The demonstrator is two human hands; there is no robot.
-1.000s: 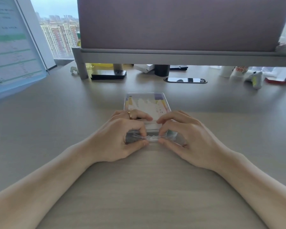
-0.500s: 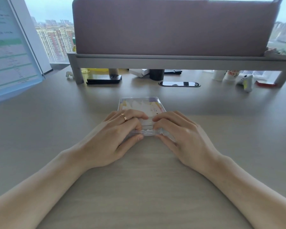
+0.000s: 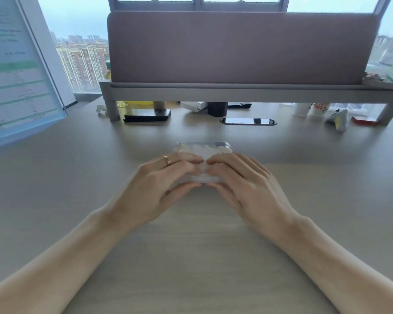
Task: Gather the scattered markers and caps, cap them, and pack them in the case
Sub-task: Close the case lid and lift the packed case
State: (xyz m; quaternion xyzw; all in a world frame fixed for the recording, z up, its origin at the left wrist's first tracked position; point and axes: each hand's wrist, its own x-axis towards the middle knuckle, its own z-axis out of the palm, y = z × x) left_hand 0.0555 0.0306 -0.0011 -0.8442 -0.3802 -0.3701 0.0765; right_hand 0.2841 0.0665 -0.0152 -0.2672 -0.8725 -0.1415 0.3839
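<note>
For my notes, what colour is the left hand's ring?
Gold ring, best seen in the head view.

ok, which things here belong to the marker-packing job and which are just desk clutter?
Job: clear case; left hand and right hand, both gripping its near end.
Lying about: black phone, dark cup, white cup, flat red box, cable grommet, document stand.

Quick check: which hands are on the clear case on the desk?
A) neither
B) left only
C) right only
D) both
D: the left hand and the right hand both grip the near end of the clear case, with fingers laid over its top and thumbs at its near edge.
</note>
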